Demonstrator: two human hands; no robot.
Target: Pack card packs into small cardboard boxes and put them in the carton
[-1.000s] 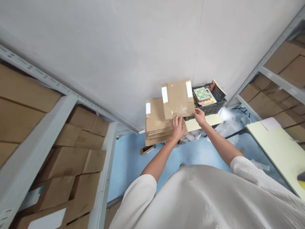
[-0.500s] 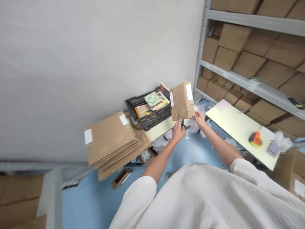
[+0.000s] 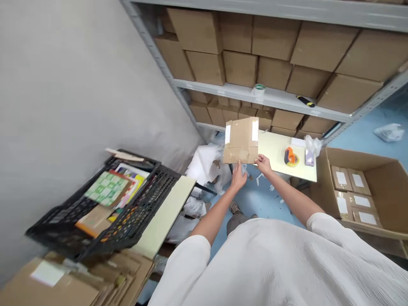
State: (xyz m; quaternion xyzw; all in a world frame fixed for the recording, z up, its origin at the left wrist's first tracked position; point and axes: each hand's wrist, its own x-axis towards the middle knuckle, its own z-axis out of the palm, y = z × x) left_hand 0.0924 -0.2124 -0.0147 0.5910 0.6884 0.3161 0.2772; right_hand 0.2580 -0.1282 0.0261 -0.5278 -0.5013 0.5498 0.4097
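A small cardboard box (image 3: 241, 139) with white labels on its upper corners is held up in front of me by both hands. My left hand (image 3: 238, 176) grips its lower edge from beneath, fingers closed on the cardboard. My right hand (image 3: 263, 163) pinches the lower right corner. Just behind the box stands a pale green table (image 3: 276, 153) carrying an orange tape dispenser (image 3: 291, 157).
A black crate (image 3: 140, 208) of books rests on a pale board at the left, above flat cardboard sheets (image 3: 63, 284). An open carton (image 3: 363, 161) of labelled packets stands at the right. Shelves of brown boxes (image 3: 274, 46) fill the back; white wrapping lies on the blue floor.
I have turned to the right with the box in both hands. It was lifted off the flat cardboard stack and now hangs in front of the green table and the shelves.
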